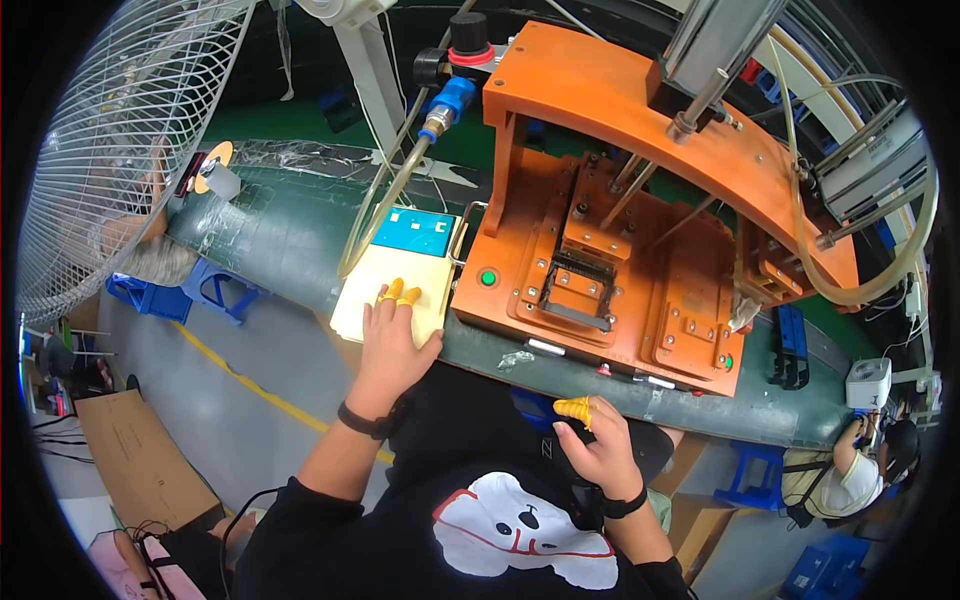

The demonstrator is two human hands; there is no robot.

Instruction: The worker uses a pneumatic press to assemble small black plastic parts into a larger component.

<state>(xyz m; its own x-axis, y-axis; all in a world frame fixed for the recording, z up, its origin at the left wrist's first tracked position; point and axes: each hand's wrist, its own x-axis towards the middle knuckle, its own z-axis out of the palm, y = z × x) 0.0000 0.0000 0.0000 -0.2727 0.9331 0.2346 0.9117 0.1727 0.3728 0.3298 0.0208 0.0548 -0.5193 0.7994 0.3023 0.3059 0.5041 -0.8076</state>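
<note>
My left hand (398,335) rests on a stack of pale yellow sheets (375,285) at the bench edge. Its fingers lie out flat, and yellow finger cots cover some fingertips. A flat blue-green panel (412,232) with small light marks lies at the far end of the stack. Above my lap, in front of the bench, my right hand (603,450) hovers half curled. Its thumb stands apart from an index finger in a yellow cot; the other fingers are partly hidden, and nothing shows in its grasp. The orange pneumatic press (615,215) stands just beyond, with a black frame-like part (578,290) in its middle fixture.
Green buttons (488,278) sit on the press's front corners. A clear hose (385,205) arches beside the sheets. A caged fan (130,130) fills the upper left. On the green bench (270,215) stands a tape roll (215,168). Another person (835,480) sits far right.
</note>
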